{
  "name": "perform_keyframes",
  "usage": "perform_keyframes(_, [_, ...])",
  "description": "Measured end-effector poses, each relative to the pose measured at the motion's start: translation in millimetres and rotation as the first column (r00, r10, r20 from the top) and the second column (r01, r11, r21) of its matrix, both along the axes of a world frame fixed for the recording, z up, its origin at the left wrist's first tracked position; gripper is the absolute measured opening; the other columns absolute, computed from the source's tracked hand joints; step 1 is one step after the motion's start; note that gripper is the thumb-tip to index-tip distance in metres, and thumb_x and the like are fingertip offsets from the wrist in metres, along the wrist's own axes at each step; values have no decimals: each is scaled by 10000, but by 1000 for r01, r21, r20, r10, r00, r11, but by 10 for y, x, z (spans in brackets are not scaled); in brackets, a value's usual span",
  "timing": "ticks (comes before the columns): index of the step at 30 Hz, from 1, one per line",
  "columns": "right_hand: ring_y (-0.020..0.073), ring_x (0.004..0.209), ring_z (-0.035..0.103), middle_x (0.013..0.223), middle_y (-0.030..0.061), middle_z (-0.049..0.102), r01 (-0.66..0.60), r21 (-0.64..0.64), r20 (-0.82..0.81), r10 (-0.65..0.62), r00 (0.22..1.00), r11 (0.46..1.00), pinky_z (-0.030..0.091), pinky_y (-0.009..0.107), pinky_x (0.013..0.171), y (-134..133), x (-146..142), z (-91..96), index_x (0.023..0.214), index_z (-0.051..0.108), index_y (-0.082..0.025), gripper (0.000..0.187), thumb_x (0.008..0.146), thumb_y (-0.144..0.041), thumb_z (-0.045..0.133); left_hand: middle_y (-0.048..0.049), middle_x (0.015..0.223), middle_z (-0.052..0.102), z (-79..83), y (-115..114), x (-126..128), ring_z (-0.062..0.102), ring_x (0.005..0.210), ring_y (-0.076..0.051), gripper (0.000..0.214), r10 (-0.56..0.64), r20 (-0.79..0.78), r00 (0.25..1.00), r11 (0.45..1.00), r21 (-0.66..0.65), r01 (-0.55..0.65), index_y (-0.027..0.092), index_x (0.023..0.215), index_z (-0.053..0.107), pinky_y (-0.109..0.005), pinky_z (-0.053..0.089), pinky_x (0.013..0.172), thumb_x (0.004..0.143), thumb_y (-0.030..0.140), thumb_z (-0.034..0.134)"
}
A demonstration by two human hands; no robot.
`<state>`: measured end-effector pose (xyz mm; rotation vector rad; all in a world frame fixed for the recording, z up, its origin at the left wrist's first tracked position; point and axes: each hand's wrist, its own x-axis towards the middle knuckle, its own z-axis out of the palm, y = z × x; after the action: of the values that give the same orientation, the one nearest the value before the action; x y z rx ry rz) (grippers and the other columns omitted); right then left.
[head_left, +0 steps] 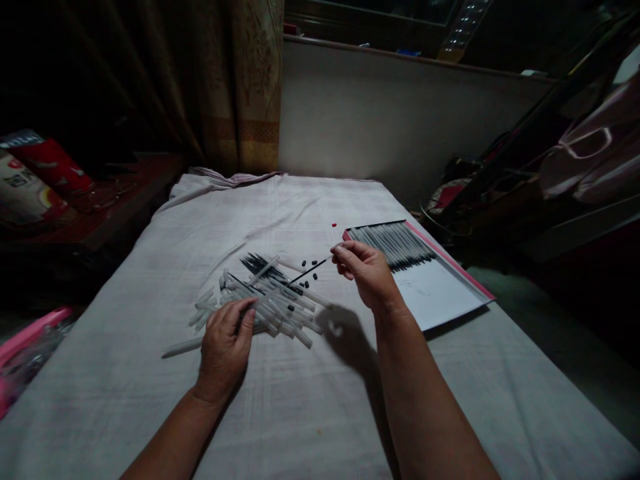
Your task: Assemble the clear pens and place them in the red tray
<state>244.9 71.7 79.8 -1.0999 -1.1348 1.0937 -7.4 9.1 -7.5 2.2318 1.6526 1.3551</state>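
Observation:
My left hand (227, 340) is closed around a clear pen barrel (267, 298) at the near side of a pile. My right hand (365, 270) pinches a thin pen refill (313, 268), its dark length slanting down-left toward that barrel. Whether the refill's lower end is inside the barrel, I cannot tell. Below and around the left hand lie several loose clear pen barrels (290, 323). A bundle of black pointed pen parts (260, 265) rests at the back of the pile. Several small black plugs (315, 276) are scattered between the hands.
To the right, a shallow box with a pink-red edge (463, 267) holds a row of pens (395, 243). A small red piece (334, 225) lies on the pale tablecloth (295, 413). A pink container (30, 340) is at the far left, below a side table with packets (55, 167).

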Motion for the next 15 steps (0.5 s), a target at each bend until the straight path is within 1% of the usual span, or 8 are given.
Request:
perform_keyframes(6, [75,500,459,607,-8,617,-12,-21,-26,12,1000,1000,329,218,457,-6,-67,-27,706,662,-166,315,636,-451,777,-47,962,733,3,5,-1,684,893,-202,214,-3,16,1000,1000,15,2,193,1052,675,-324,502,817,980,301,504])
perform_keyframes(15, [76,504,461,608,-10,617,-34,-15,-21,34,999,999,356,221,473,-19,-74,-8,701,663,-169,300,639,-442,772,-47,954,734,13,7,3,683,894,-203,209,-8,-16,1000,1000,24,9,190,1050,671,-323,499,818,982,290,501])
